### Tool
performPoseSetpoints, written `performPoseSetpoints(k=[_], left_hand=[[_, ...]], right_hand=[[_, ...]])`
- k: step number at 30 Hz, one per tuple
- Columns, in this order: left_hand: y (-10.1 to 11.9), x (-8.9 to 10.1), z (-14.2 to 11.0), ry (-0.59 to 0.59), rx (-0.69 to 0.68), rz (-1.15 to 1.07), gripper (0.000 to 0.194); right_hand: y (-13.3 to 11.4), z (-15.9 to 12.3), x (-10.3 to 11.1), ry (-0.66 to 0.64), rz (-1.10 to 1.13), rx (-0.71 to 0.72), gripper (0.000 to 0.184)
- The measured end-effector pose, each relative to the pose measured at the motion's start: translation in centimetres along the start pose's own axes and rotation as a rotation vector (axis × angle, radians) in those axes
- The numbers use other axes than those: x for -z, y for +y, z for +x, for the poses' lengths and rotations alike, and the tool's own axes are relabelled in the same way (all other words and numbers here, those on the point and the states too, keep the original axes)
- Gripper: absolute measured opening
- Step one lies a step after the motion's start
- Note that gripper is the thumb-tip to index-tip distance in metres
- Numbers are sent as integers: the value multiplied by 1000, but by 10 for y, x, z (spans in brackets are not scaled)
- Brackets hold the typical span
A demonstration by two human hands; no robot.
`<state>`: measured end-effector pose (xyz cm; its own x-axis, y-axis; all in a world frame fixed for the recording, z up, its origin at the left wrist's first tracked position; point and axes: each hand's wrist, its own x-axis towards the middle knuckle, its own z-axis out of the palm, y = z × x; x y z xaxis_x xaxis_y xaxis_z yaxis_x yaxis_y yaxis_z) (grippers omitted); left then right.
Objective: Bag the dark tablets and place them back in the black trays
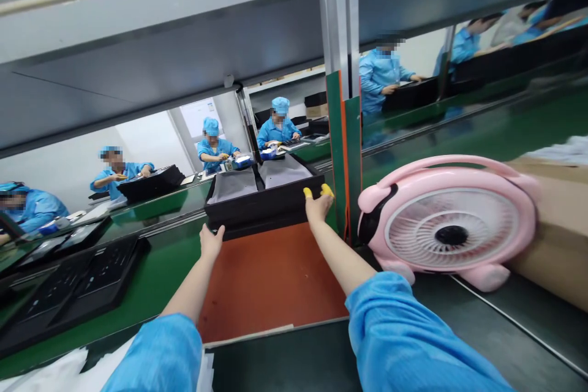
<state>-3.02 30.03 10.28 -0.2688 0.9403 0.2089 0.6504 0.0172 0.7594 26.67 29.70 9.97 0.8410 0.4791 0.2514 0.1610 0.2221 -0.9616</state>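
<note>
A wide black tray [264,205] with two compartments, each lined with a grey sheet [285,170], sits ahead of me, tilted in this view. My left hand [212,241] is at its near left corner, thumb and fingers apart. By the near right corner is my right hand [318,205], with yellow covers on two digits and its fingers spread. Whether either hand still touches the tray I cannot tell. Between my forearms lies a reddish-brown board [275,282].
A pink fan [450,236] and a cardboard box [555,226] stand on the right. A metal post [340,30] rises beside my right hand under an overhead shelf [160,43]. Black trays [78,285] lie on the green belt [160,269]. Several people in blue work beyond.
</note>
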Motion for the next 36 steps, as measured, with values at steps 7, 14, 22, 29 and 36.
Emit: performPoseSetpoints(k=[7,14,22,29,36], left_hand=[[-12,-31,46,42,111,-28,78],[-32,-43,61,42,103,-26,52],[-18,12,-15,-148,-118,-11,59],[-135,38,-238,-761,-838,277,39],[-109,43,-290,-423,-769,229,34]], right_hand=[[37,35,-12,116,-114,81,66],[60,39,-19,159,-193,153,55],[62,-7,15,17,-131,262,53],[58,-141,76,-654,-94,425,16],[24,-251,118,-1309,-86,486,15]])
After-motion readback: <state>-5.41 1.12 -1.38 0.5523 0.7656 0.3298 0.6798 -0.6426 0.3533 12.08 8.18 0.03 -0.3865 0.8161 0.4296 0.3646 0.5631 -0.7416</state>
